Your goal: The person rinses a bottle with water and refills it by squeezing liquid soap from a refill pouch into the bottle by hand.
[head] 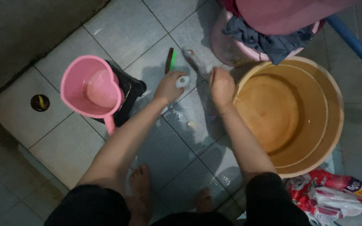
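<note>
Floor drain: a small round drain hole (40, 102) sits in the pale tiled floor (68, 146) at far left.
Scoop: a pink heart-shaped plastic dipper (91, 87) with a short handle rests on a low black plastic stool (131, 88), well apart from the hands.
Brush: a scrubbing brush with green bristles and a dark back (171, 60) lies on its side on the tiles, just beyond the left hand.
Left hand: the left hand (169, 86) is curled narrowly around a small white lump, seemingly soap (183, 81), held at the fingertips above the wet tiles.
Cloth: a wet grey garment (197, 65) lies stretched on the sudsy floor between the two hands.
Right hand: the right hand (221, 86) is closed, pinching the garment and pressing it down.
Basin: a large round orange plastic basin (292, 117) stands just beside the right wrist.
Pink tub: a pink tub (265, 29) with dark clothing draped over it stands behind the basin.
Packet: a red-and-white plastic packet (336, 196) lies at lower right.
</note>
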